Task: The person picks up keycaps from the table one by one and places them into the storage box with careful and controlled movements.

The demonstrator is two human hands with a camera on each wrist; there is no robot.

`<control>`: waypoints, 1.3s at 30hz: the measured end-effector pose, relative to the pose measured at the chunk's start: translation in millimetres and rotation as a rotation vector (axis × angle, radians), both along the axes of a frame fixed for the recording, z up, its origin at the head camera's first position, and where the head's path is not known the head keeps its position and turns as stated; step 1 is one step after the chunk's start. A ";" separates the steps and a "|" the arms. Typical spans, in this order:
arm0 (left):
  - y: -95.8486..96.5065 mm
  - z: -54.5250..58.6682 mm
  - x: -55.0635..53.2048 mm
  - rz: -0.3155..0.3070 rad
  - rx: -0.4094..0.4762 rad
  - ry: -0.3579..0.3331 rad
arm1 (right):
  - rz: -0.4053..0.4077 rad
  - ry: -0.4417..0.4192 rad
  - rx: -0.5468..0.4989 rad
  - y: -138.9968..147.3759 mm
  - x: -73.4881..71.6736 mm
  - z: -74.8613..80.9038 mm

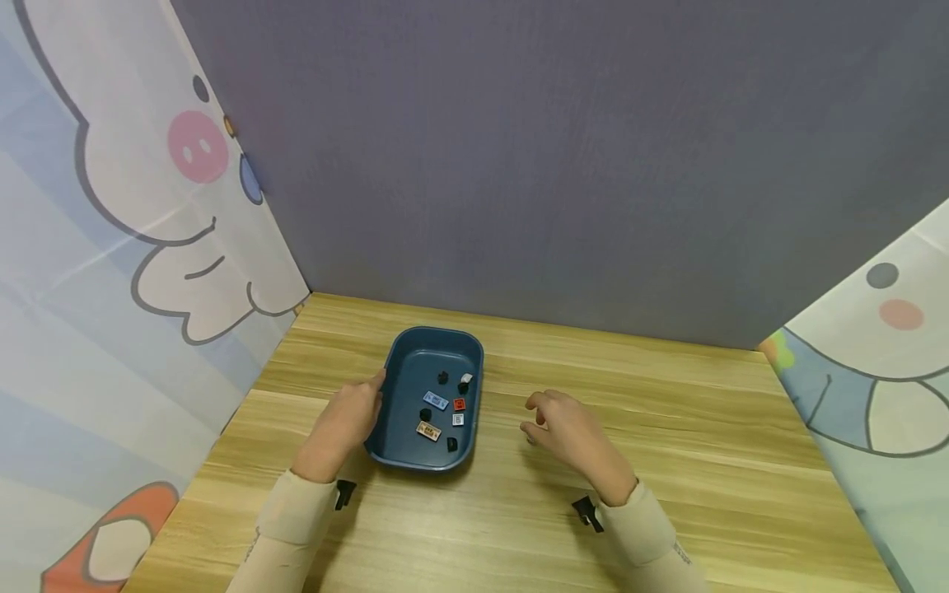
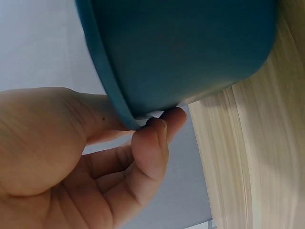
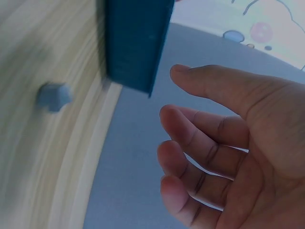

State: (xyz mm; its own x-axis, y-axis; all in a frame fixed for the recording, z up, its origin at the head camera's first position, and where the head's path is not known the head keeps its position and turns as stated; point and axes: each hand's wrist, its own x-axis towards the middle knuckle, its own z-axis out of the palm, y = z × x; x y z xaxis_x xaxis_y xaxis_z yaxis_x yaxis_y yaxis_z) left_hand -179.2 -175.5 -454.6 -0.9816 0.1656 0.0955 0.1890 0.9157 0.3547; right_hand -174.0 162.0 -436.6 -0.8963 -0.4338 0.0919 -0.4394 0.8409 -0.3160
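A dark blue rectangular tray [image 1: 400, 453] is on the wooden table, left of centre. My left hand [image 1: 345, 424] grips its left rim, thumb over the edge and fingertips against the outer wall in the left wrist view. Inside lie a light blue tile [image 1: 436, 400], a tan tile [image 1: 428, 431], a red square piece [image 1: 460, 404], a white square piece [image 1: 458, 420] and several small black pieces [image 1: 426, 414]. My right hand [image 1: 567, 432] hovers right of the tray, fingers loosely bent and holding nothing. Near it a small greyish piece [image 3: 55, 97] sits on the table, blurred.
The wooden table [image 1: 667, 412] meets a grey panel [image 1: 519, 165] along its back edge. Cartoon-printed cloths [image 1: 89, 329] hang at the left and right sides. A black wrist mount [image 1: 587, 512] shows beside my right cuff.
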 end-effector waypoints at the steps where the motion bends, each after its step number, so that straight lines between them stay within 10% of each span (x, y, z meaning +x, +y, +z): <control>1: 0.0 0.1 0.2 0.000 0.000 -0.002 | -0.008 -0.005 0.000 3.2 0.8 -1.8; 22: -0.5 -0.6 3.0 -0.006 -0.001 -0.002 | -0.046 -0.011 0.012 21.4 10.3 -50.4; 39: 0.0 -1.3 1.4 0.003 0.009 0.016 | -0.117 -0.049 0.049 16.5 8.3 -59.6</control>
State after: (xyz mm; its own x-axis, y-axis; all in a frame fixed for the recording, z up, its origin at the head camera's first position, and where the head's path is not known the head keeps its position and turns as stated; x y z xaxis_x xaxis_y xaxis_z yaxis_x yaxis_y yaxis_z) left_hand -177.8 -175.5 -455.9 -0.9803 0.1622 0.1125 0.1923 0.9130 0.3597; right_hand -165.7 178.5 -496.3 -0.9440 -0.3286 0.0285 -0.3223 0.9005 -0.2920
